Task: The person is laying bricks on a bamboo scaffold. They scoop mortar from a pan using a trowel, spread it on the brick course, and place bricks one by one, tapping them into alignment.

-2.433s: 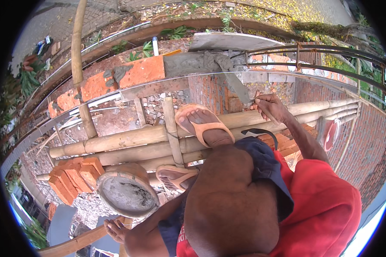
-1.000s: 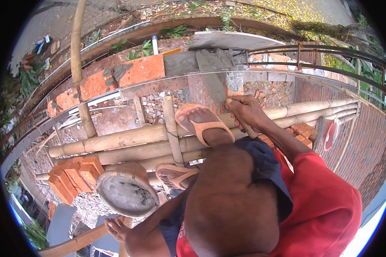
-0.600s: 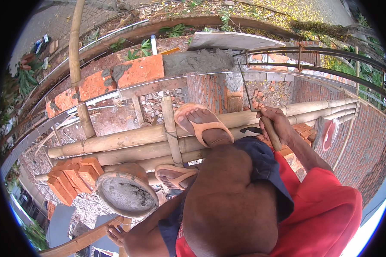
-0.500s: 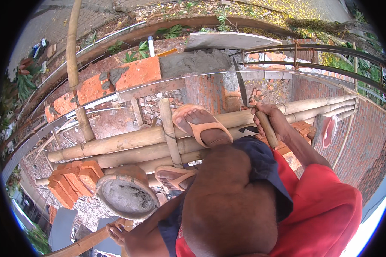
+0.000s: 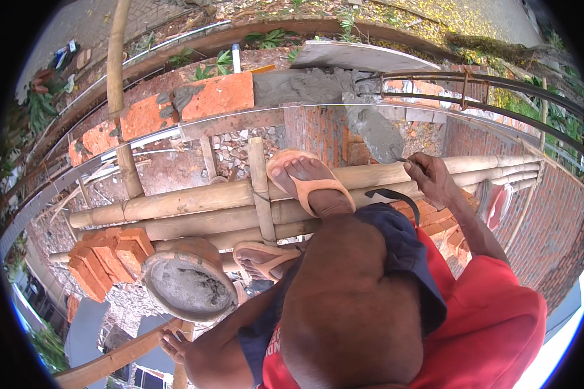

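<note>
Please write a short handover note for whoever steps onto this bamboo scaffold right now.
Right hand: grips a steel trowel loaded with grey mortar, blade against the red brick wall.
Left hand: low, fingers open, on a wooden pole beside the round mortar pan.
Done: wet grey mortar bed spread beside the orange top brick.
Left: the trowel's load is not yet placed; loose orange bricks remain stacked.

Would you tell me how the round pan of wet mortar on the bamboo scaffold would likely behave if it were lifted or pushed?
The mortar pan looks part-filled with grey mortar, so it is probably heavy for its size. It sits on rounded bamboo poles beside the stacked bricks, so a push might tip or slide it. The left hand is below it; the right hand holds the trowel.
</note>
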A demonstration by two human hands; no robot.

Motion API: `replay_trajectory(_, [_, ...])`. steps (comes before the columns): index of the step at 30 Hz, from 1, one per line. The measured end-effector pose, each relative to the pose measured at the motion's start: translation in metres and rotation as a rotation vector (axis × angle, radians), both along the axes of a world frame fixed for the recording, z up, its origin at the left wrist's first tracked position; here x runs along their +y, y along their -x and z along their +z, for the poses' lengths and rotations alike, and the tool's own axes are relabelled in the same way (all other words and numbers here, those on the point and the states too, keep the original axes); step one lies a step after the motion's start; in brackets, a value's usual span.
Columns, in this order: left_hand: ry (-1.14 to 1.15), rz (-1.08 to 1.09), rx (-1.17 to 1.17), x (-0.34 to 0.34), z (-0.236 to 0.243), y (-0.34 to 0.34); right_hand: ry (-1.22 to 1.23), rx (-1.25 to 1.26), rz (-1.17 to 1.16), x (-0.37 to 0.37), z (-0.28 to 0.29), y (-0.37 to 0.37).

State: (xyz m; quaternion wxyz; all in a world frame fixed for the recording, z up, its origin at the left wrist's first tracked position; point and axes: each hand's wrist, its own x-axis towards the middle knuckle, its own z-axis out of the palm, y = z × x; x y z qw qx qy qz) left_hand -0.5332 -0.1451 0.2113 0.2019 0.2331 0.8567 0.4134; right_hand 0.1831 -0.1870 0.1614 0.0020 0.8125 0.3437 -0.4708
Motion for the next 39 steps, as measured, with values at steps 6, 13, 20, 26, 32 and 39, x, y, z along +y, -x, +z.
replay_trajectory(6, [0.006, -0.025, -0.012, 0.007, 0.010, -0.024, -0.279, -0.615, 0.471, 0.013, -0.033, 0.000])
replay_trajectory(13, [0.048, -0.154, 0.188, 0.021, 0.036, -0.056, -0.508, -0.653, 0.566, 0.054, -0.054, 0.020])
replay_trajectory(20, [0.075, -0.285, 0.243, 0.069, 0.018, 0.006, -0.678, -0.508, 0.453, 0.063, -0.060, 0.028])
replay_trajectory(26, [0.188, -0.436, 0.711, 0.135, -0.015, 0.063, -0.670, -0.407, 0.481, 0.037, -0.074, 0.029])
replay_trajectory(32, [0.331, -0.804, 0.625, 0.182, -0.058, 0.082, -0.768, -0.439, 0.479, 0.004, -0.093, 0.018])
replay_trajectory(39, [0.304, -0.852, 0.779, 0.191, -0.106, 0.105, -0.521, -0.431, 0.318, -0.038, -0.108, 0.010])
